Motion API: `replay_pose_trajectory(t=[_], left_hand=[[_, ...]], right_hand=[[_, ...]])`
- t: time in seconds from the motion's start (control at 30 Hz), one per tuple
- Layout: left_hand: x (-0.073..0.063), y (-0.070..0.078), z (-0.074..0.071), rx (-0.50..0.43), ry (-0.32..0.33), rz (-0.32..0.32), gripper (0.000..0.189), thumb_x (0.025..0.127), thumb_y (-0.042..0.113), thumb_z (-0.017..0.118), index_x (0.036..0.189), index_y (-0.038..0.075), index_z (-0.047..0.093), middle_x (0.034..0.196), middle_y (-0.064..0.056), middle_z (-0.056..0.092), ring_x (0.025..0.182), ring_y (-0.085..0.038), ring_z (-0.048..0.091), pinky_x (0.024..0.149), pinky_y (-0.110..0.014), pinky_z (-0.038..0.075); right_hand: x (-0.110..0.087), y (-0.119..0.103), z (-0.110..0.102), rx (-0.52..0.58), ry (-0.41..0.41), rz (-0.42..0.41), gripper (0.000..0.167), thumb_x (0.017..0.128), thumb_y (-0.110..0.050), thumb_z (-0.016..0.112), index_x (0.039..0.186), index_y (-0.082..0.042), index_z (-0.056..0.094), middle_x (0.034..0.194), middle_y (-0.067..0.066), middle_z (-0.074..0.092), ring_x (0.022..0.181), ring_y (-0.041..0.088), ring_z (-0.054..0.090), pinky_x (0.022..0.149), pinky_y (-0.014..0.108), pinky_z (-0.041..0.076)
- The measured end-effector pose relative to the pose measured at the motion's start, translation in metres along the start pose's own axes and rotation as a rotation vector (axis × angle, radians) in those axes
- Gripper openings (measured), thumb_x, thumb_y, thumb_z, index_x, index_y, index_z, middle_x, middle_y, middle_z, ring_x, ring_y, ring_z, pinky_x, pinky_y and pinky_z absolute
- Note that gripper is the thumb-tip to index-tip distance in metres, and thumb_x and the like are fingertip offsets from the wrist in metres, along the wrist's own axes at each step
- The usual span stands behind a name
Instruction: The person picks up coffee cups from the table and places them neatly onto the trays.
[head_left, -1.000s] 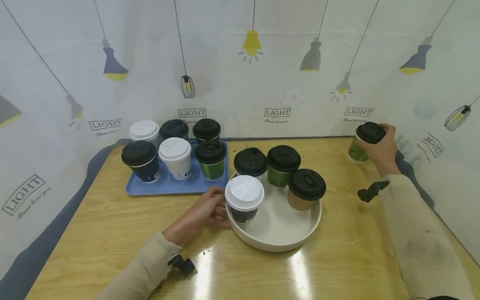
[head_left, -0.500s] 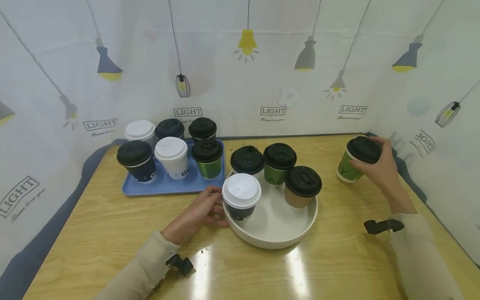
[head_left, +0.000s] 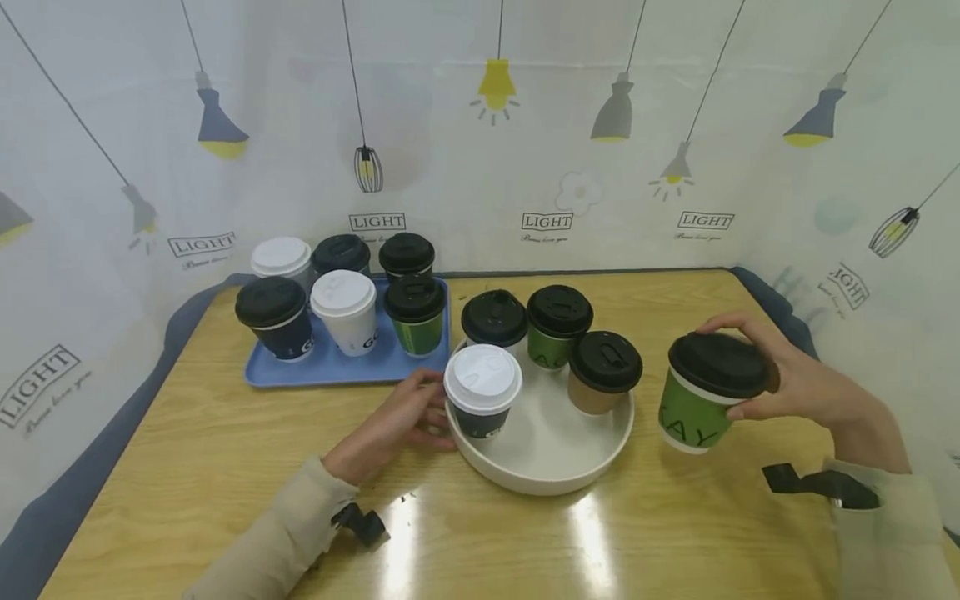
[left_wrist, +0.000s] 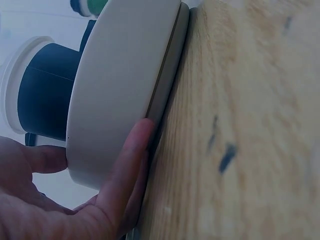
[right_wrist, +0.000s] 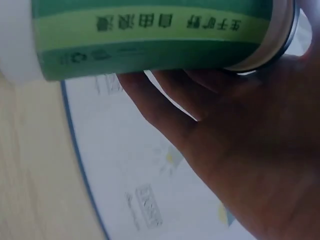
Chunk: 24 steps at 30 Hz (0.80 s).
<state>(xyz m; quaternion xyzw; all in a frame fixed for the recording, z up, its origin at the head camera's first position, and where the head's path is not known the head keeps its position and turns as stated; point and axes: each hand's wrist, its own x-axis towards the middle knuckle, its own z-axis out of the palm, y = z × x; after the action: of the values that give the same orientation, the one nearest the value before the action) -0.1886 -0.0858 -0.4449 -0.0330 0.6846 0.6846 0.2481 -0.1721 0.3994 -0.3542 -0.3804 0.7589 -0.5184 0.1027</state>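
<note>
My right hand (head_left: 810, 387) grips a green paper cup (head_left: 693, 412) with a black lid near its top, right of the round tray. The cup appears raised and slightly tilted; its green printed side (right_wrist: 150, 40) fills the upper right wrist view. My left hand (head_left: 401, 421) holds the left wall of the cream round tray (head_left: 547, 483), thumb (left_wrist: 50, 158) at the rim and a finger low by the base. On that tray stand a white-lidded dark cup (head_left: 483, 392), a black-lidded brown cup (head_left: 600, 383), a green cup (head_left: 558, 329) and another black-lidded cup (head_left: 495, 318).
A blue rectangular tray (head_left: 330, 377) left of the round one bears several lidded cups, among them a white cup (head_left: 347, 312) and a green cup (head_left: 416, 321). Behind the wooden table (head_left: 187, 467) hangs a sheet (head_left: 450, 108) printed with lamps.
My right hand has brought the green cup from the table's far right corner nearer to me and a little left. My left hand stays on the round tray.
</note>
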Motion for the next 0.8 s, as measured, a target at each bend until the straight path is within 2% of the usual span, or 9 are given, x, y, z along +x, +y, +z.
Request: replay_pose_trajectory(t=[0.1,0.17,0.2,0.27,0.37,0.43,0.57,0.67,0.8], left_hand=[[0.0,0.0,-0.002,0.002,-0.002,-0.004,0.045,0.109,0.02,0.041,0.149,0.001,0.035,0.12,-0.025,0.063,0.08,-0.021,0.071,0.075,-0.044,0.067],[0.001,-0.001,-0.003,0.0,-0.008,-0.004,0.045,0.109,0.021,0.041,0.149,0.001,0.035,0.119,-0.024,0.063,0.08,-0.021,0.071,0.076,-0.044,0.067],[0.001,-0.001,-0.003,0.001,-0.015,0.001,0.045,0.109,0.021,0.04,0.149,0.001,0.035,0.12,-0.024,0.063,0.08,-0.021,0.071,0.076,-0.044,0.067],[0.0,-0.001,-0.003,0.003,-0.023,0.009,0.046,0.109,0.021,0.04,0.15,0.001,0.034,0.121,-0.024,0.063,0.08,-0.02,0.071,0.077,-0.045,0.067],[0.001,0.0,-0.003,0.006,-0.027,0.018,0.046,0.109,0.021,0.04,0.15,0.001,0.035,0.122,-0.025,0.063,0.081,-0.02,0.071,0.077,-0.045,0.067],[0.001,-0.001,-0.002,0.012,-0.022,0.022,0.046,0.109,0.021,0.04,0.149,0.0,0.035,0.122,-0.025,0.062,0.08,-0.021,0.071,0.076,-0.045,0.067],[0.001,-0.001,-0.001,0.019,-0.008,0.021,0.044,0.109,0.02,0.04,0.148,0.0,0.035,0.122,-0.026,0.061,0.079,-0.021,0.07,0.074,-0.044,0.067],[0.001,-0.001,0.0,0.014,-0.006,0.021,0.044,0.108,0.02,0.041,0.148,0.0,0.035,0.123,-0.026,0.061,0.079,-0.021,0.071,0.074,-0.044,0.067],[0.0,0.0,-0.001,0.013,-0.01,0.023,0.045,0.109,0.022,0.041,0.148,0.0,0.035,0.123,-0.025,0.061,0.08,-0.021,0.07,0.074,-0.044,0.067]], right_hand=[[0.016,-0.012,0.011,0.045,-0.113,-0.142,0.103,0.063,0.031,0.075,0.149,0.018,0.02,0.15,0.011,0.05,0.134,0.016,0.058,0.101,0.023,0.056],[0.028,-0.021,0.023,0.042,-0.139,-0.18,0.103,0.062,0.029,0.077,0.148,0.019,0.021,0.151,0.014,0.05,0.135,0.017,0.057,0.103,0.023,0.054],[0.033,-0.025,0.03,0.031,-0.14,-0.18,0.102,0.063,0.028,0.079,0.148,0.018,0.022,0.152,0.014,0.049,0.135,0.017,0.058,0.103,0.023,0.055],[0.042,-0.035,0.044,-0.032,-0.126,-0.126,0.099,0.069,0.021,0.082,0.15,0.011,0.027,0.151,0.01,0.048,0.132,0.014,0.058,0.102,0.022,0.056],[0.057,-0.049,0.062,-0.16,-0.101,-0.033,0.094,0.074,0.006,0.088,0.151,-0.004,0.034,0.148,0.004,0.049,0.125,0.012,0.06,0.099,0.023,0.058],[0.065,-0.057,0.072,-0.259,-0.082,-0.003,0.094,0.074,-0.001,0.091,0.151,-0.012,0.038,0.147,0.0,0.048,0.124,0.012,0.058,0.1,0.021,0.056],[0.08,-0.062,0.089,-0.459,-0.03,-0.065,0.096,0.069,-0.01,0.094,0.151,-0.02,0.046,0.146,-0.002,0.051,0.127,0.012,0.054,0.104,0.02,0.05],[0.087,-0.061,0.101,-0.584,-0.014,-0.094,0.091,0.067,-0.018,0.095,0.147,-0.029,0.053,0.145,-0.004,0.051,0.128,0.012,0.051,0.103,0.027,0.05],[0.093,-0.054,0.113,-0.617,-0.025,-0.101,0.081,0.069,-0.022,0.094,0.141,-0.032,0.057,0.144,0.0,0.051,0.128,0.018,0.054,0.1,0.041,0.054]])
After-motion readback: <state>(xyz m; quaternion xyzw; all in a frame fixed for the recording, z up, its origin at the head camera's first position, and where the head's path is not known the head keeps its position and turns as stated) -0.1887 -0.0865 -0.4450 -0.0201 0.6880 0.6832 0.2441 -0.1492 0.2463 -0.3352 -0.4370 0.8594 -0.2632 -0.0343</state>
